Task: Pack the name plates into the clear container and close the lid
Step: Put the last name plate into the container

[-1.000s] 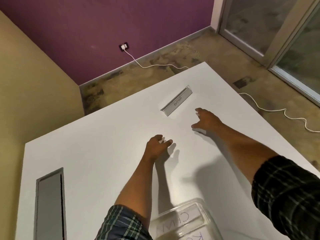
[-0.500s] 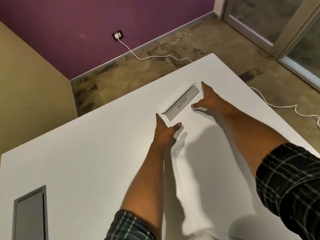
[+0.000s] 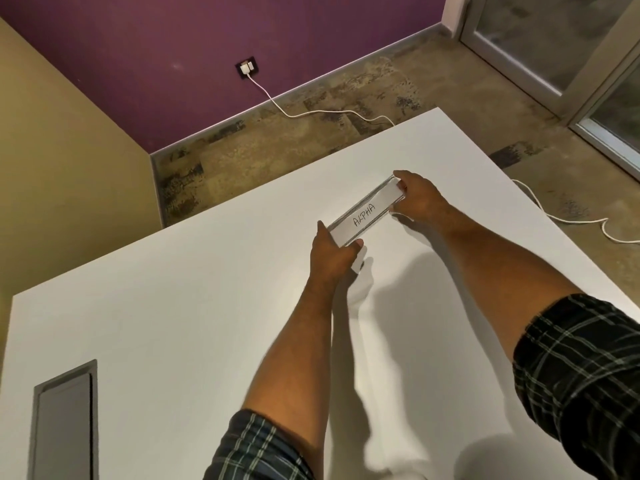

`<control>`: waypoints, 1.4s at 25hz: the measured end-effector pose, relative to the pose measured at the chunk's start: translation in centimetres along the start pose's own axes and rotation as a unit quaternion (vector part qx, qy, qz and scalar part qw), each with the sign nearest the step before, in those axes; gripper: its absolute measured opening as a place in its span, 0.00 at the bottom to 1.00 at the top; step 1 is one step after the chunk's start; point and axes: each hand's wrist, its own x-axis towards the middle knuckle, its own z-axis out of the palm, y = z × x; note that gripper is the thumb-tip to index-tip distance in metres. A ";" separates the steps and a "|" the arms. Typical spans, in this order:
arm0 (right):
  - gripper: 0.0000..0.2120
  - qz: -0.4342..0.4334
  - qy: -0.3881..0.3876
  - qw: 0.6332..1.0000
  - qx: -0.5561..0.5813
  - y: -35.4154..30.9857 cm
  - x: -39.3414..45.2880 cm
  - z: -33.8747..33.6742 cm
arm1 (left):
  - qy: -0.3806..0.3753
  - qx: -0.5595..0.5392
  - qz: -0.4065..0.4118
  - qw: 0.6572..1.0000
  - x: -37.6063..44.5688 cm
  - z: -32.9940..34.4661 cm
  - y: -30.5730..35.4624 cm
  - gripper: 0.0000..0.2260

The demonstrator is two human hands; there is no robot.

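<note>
Both arms reach out over the worktop (image 3: 207,289); left hand (image 3: 330,256) and right hand (image 3: 420,199) grip the name plate (image 3: 365,216) ends, fingers curled round it.

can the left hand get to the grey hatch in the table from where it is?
Probably yes. The left hand grips the ALPHA name plate with the right hand; once freed, bare table lies between it and the grey hatch.

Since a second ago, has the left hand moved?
Yes. The left hand has gone forward across the table, away from the grey slot, to the near end of the ALPHA plate, which it now grips.
</note>
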 end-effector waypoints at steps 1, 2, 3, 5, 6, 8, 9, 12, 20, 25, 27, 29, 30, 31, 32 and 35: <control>0.40 -0.006 0.024 1.000 -0.009 -0.1 -0.7 0.0 | 0.011 0.027 0.011 1.000 -0.6 -0.4 0.0 0.22; 0.38 -0.004 0.039 0.999 -0.001 -0.3 -1.7 -0.1 | 0.021 0.051 0.021 0.998 -1.3 -1.0 0.0 0.20; 0.36 0.003 0.044 0.999 0.017 -0.4 -2.7 -0.2 | 0.032 0.068 0.027 0.997 -2.2 -1.6 0.0 0.18; 0.33 0.012 0.038 0.998 0.052 -1.0 -5.3 -0.6 | 0.052 0.081 0.027 0.995 -4.4 -3.1 -0.1 0.15; 0.32 0.007 0.031 0.998 0.059 -1.4 -6.8 -0.8 | 0.059 0.088 0.025 0.994 -5.7 -3.8 -0.2 0.12; 0.30 -0.015 0.016 0.998 0.054 -1.8 -10.3 -1.1 | 0.068 0.122 0.022 0.990 -8.6 -5.3 -0.4 0.06; 0.30 -0.025 0.008 0.998 0.054 -2.0 -12.0 -1.2 | 0.076 0.137 0.020 0.988 -9.9 -5.9 -0.6 0.06; 0.30 -0.052 -0.031 0.995 0.079 -2.5 -18.1 -1.6 | 0.098 0.160 -0.009 0.982 -14.3 -8.2 -1.0 0.07; 0.35 -0.190 -0.121 0.974 -0.038 -2.3 -31.3 -2.5 | 0.010 0.105 -0.063 0.992 -25.5 -13.0 -3.1 0.04; 0.31 -0.273 -0.153 0.938 -0.148 -1.6 -36.7 -2.8 | -0.063 0.061 -0.071 0.994 -30.7 -14.8 -6.0 0.10; 0.31 -0.301 -0.146 0.927 -0.172 -1.5 -38.5 -3.0 | -0.097 0.075 -0.073 0.990 -32.3 -15.5 -6.6 0.13; 0.31 -0.333 -0.116 0.915 -0.194 -1.4 -40.2 -2.8 | -0.123 0.090 -0.078 0.985 -33.4 -15.9 -7.3 0.15; 0.32 -0.345 -0.096 0.911 -0.202 -1.2 -41.1 -2.6 | -0.137 0.093 -0.082 0.983 -33.9 -16.1 -7.6 0.16; 0.32 -0.354 -0.079 0.908 -0.208 -0.9 -41.5 -2.5 | -0.148 0.094 -0.085 0.981 -34.2 -16.2 -7.7 0.16; 0.31 -0.367 -0.069 0.902 -0.215 -0.8 -41.9 -2.6 | -0.159 0.102 -0.087 0.978 -34.4 -16.1 -7.6 0.16; 0.28 -0.426 -0.111 0.869 -0.224 -1.0 -44.5 -0.5 | -0.197 0.132 -0.100 0.966 -37.0 -17.2 -9.5 0.13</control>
